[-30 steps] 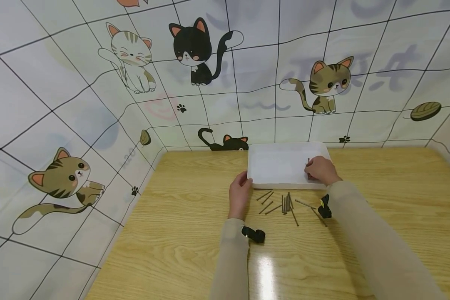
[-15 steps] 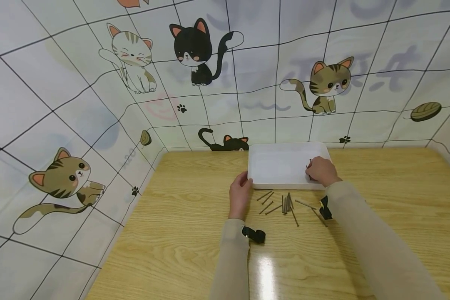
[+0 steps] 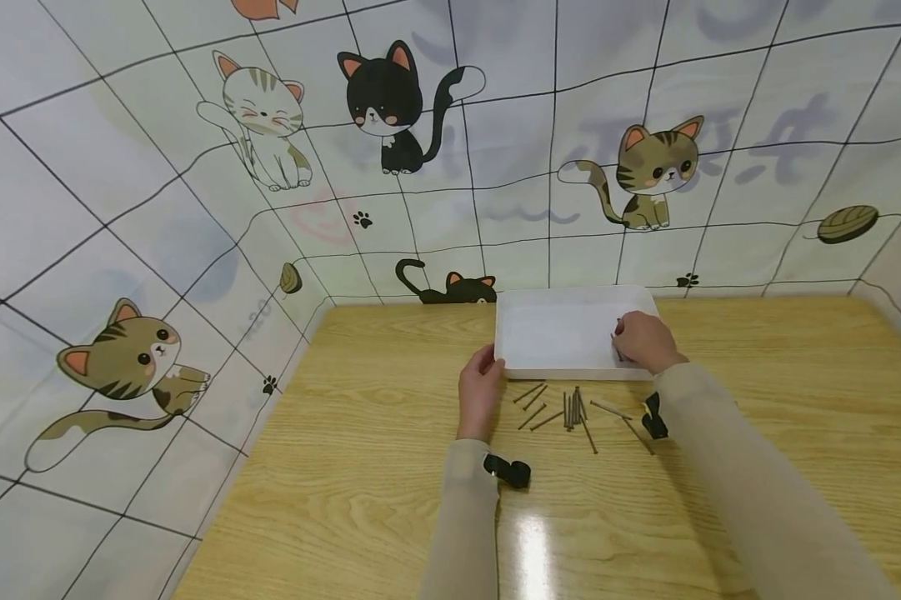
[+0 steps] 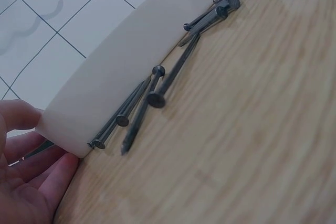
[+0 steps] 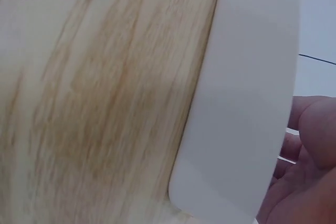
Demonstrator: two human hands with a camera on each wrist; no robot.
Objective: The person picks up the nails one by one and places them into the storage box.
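Note:
A shallow white tray (image 3: 548, 332) lies at the back of the wooden table. My left hand (image 3: 480, 396) grips its front left corner; in the left wrist view the thumb and fingers (image 4: 58, 179) close around that corner. My right hand (image 3: 645, 342) is inside the tray's right end, fingertips pinching dark nails (image 3: 619, 354) that stick out above and below them. The right wrist view shows the tray's front wall (image 5: 241, 93) hiding part of this hand. Several loose nails (image 3: 573, 408) lie on the table in front of the tray, some side by side, others spread out at angles.
The table (image 3: 360, 467) extends to both sides and toward me. Behind it rises a wall covering (image 3: 525, 192) printed with cartoon cats and grid lines. Each wrist carries a small black camera (image 3: 508, 472). Two outlying nails (image 3: 638, 433) lie near the right wrist.
The nails in my right fingers shift slightly while that hand stays over the tray's right end. My left hand keeps its hold on the corner. The head view tilts a little.

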